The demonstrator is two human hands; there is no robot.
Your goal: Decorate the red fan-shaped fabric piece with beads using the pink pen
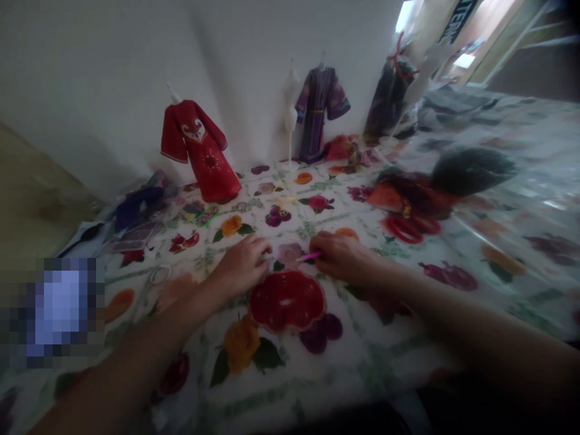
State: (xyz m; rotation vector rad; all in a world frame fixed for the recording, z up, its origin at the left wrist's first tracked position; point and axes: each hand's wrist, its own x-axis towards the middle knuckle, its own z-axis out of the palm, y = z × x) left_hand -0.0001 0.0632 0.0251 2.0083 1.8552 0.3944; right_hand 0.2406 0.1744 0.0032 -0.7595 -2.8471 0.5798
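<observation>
My right hand (338, 255) is closed around a slim pink pen-like tool (310, 257), its pale tip pointing left. Across from it, my left hand (244, 260) has its fingers curled in, with thumb and forefinger close together; whatever lies between them is too small or hidden to make out. Just below both hands, a shiny red piece (287, 300) with a scalloped, beaded-looking edge lies on the fruit-patterned tablecloth (290, 368). A gap separates the two hands above it.
Miniature red (206, 148) and purple (317, 112) robes stand at the back, beside a bare white mannequin (290, 115). Red-handled scissors (410, 228) and a dark bundle (473, 169) lie right. Dark blue cloth (140, 207) lies left, near a blurred-out patch.
</observation>
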